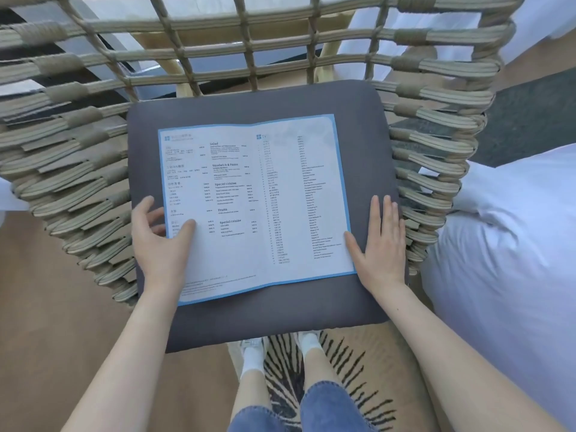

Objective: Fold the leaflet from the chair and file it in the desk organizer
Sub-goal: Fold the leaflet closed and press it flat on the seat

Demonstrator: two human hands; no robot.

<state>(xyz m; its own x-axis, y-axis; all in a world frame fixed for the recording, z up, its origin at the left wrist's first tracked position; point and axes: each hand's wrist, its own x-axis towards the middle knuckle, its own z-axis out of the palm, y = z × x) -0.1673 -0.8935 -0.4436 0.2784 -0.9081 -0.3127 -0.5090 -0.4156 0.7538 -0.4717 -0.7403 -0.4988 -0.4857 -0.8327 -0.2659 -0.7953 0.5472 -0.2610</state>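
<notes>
A white leaflet with a blue border and printed menu text lies unfolded on the dark grey seat cushion of a woven rope chair. A crease runs down its middle. My left hand holds the leaflet's left edge, thumb on top of the page and fingers curled beside and under it. My right hand lies flat on the cushion at the leaflet's right edge, thumb touching the lower right corner, fingers together. No desk organizer is in view.
The chair's rope back and arms rise behind and at both sides of the cushion. A white duvet or pillow bulges at the right. Below are my legs in jeans, white shoes, and a striped rug on a wooden floor.
</notes>
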